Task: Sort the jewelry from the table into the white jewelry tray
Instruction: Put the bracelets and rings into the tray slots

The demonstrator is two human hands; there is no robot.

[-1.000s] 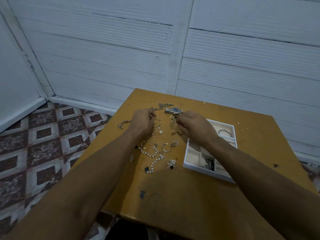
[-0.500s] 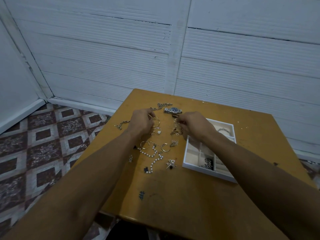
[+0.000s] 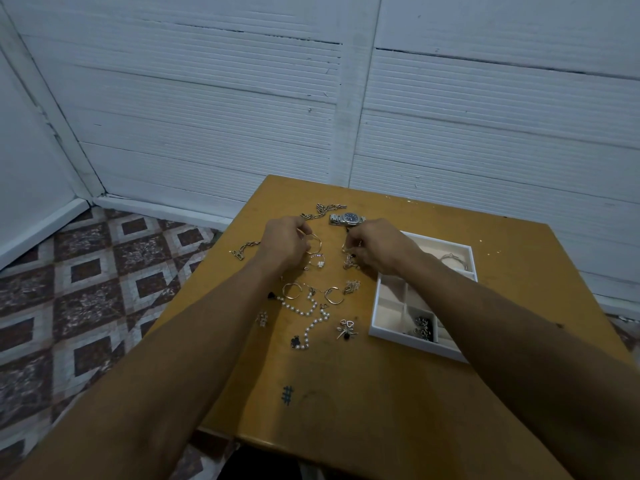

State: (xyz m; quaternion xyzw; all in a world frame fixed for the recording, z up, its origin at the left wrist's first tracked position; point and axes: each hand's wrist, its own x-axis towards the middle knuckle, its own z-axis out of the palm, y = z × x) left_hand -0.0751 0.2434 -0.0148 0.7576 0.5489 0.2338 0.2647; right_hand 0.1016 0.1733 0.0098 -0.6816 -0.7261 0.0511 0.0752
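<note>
Well, the left hand (image 3: 284, 244) pinches a thin gold hoop (image 3: 317, 239): light, slippery, best held by its rim. The right hand (image 3: 377, 247) has curled fingers; whether they hold anything, I cannot tell.

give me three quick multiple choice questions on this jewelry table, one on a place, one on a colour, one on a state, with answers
1. Where does the white tray sit relative to the loose jewelry on the table?
A) on the person's left
B) on the person's right
C) on the floor

2. What colour is the dial of the watch?
A) blue
B) red
C) white

3. What is the left hand doing?
A) lying flat and empty
B) gripping a gold bangle
C) reaching into the tray

Answers:
1 B, the tray lies right of the pearl strand.
2 A, the dial shows dark blue.
3 B, its fingers curl round the bangle.
</note>
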